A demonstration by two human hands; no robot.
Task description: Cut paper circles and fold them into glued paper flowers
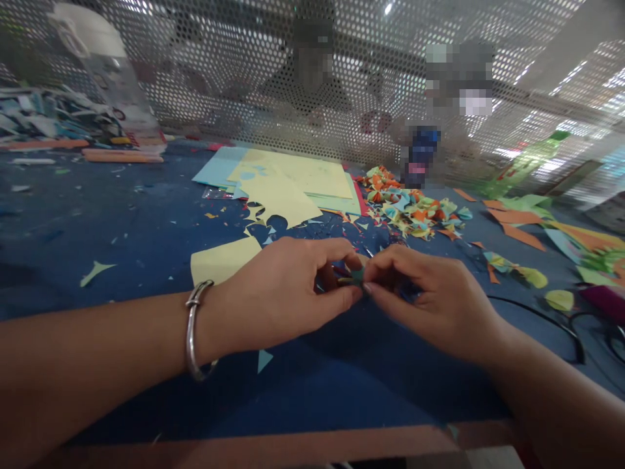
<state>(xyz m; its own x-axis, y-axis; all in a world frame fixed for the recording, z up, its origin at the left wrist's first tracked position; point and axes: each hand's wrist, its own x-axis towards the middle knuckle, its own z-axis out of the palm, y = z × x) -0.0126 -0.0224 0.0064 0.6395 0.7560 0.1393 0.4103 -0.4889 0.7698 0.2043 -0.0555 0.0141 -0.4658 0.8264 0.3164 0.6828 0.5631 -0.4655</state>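
Centrally, a small blue-green paper piece (pixel 358 275) sits between both hands' fingertips, above a dark blue tabletop (pixel 381 384). From the left hand (pixel 278 293) it lies toward three o'clock; from the right hand (pixel 439 299), toward nine. Both hands appear equally near. The left thumb and forefinger are clamped on it; the right thumb and forefinger pinch its right edge. Fingers cover most of it, so its long axis cannot be told.

Just beyond the fingertips, toward twelve o'clock, are tiny loose scraps. Farther off, at eleven, pale yellow paper sheets (pixel 297 176) overlap; the nearest has a cut, scalloped edge. At one o'clock is a heap of folded orange, yellow and blue paper pieces (pixel 415 212). A thin black cable (pixel 541 309) curves at about four, beside the right forearm. Ahead, a perforated grey screen (pixel 219 85) stands upright.
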